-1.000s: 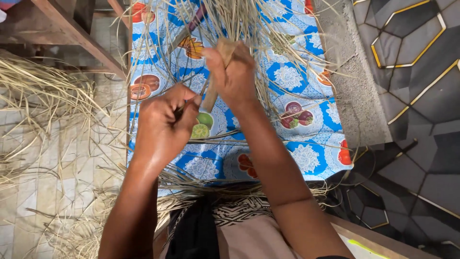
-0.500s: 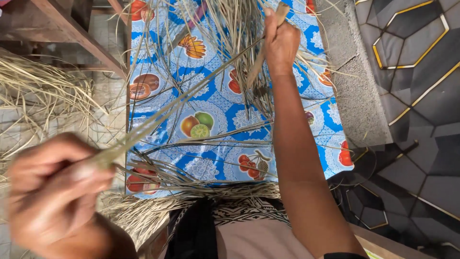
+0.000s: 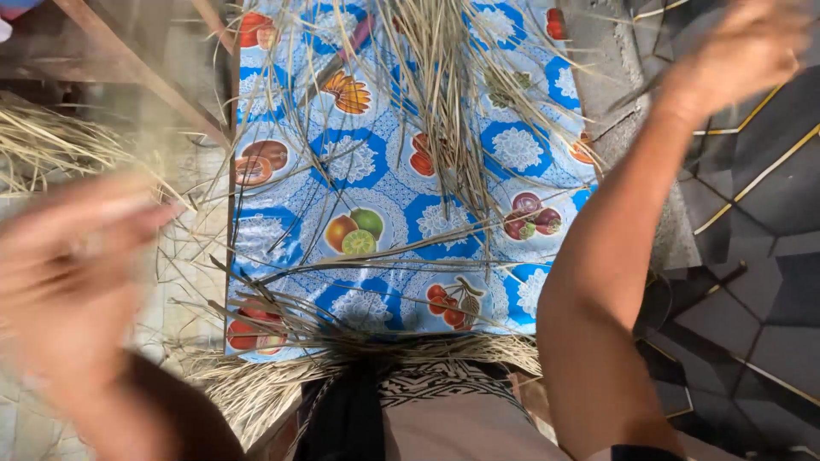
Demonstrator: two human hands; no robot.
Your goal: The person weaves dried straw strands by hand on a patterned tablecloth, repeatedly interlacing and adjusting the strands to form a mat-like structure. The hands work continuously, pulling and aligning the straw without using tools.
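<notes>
Blue fruit-print cloth (image 3: 376, 256) covers the table, strewn with dry straw (image 3: 444, 94). Left hand (image 3: 73, 273) is a blur low at the left edge, well away from the straw; whether its grip holds anything cannot be told. Right hand (image 3: 735, 55), also blurred, is raised at top right, its grip likewise unclear.

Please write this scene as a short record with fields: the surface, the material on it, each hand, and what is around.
surface: table with a blue fruit-print cloth
material: dry straw strands strewn across the cloth, more bunched at its near edge
left hand: left hand raised left of the table, heavily blurred; grip cannot be told
right hand: right hand raised past the table's right edge, blurred; grip cannot be told
around: straw pile on the left, dark patterned floor on the right
</notes>
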